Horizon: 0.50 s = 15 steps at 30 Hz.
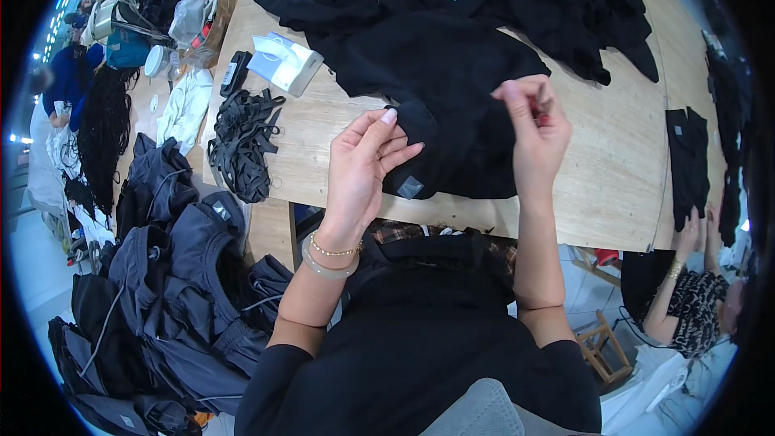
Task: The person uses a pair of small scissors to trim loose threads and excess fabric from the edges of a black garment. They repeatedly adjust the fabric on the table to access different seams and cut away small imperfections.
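Note:
A black garment [476, 73] lies spread on the wooden table in front of me, its near part close to the table edge. My left hand [363, 163], wearing a bracelet and a bangle, pinches a fold of the garment between thumb and forefinger. A small shiny label [410, 186] shows on the cloth below those fingers. Over the garment's right side is my right hand [539, 131], raised, with its thumb and fingertips pressed together. Whatever that pinch holds, if anything, is too small to make out.
More black garments [565, 0] cover the table's far side. Left of my work lie a heap of dark straps [245, 144], a tissue pack [284, 63] and a black box [234, 73]. Dark grey clothes [182, 291] pile up at lower left. A co-worker [686, 299] handles black cloth at right.

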Motion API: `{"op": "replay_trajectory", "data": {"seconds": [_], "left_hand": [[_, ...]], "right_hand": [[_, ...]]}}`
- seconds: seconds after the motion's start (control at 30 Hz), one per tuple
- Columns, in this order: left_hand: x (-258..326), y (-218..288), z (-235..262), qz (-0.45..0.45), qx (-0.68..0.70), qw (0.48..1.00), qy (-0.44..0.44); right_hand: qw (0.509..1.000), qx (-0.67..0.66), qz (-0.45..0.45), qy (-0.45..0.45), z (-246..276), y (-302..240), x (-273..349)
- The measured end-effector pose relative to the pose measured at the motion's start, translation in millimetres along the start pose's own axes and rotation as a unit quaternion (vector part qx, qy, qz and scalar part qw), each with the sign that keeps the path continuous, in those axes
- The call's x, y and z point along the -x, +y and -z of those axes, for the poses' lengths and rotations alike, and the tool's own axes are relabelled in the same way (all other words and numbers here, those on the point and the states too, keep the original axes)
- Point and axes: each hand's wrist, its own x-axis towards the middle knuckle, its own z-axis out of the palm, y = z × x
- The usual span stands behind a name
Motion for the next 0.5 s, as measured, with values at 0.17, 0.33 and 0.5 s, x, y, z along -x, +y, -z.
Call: {"op": "replay_trajectory", "data": {"seconds": [0.17,0.33,0.5], "left_hand": [[0,4,-13,0.022,0.001,1.0,0.004],[-2,6,-10,0.021,-0.003,1.0,0.006],[-5,3,3,0.015,0.006,1.0,-0.017]], "right_hand": [[0.973,0.101,0.151,-0.145,-32,-2,19],[0.985,0.09,0.141,-0.053,-28,-3,11],[0.996,0.064,-0.017,-0.067,-1,-2,2]]}}
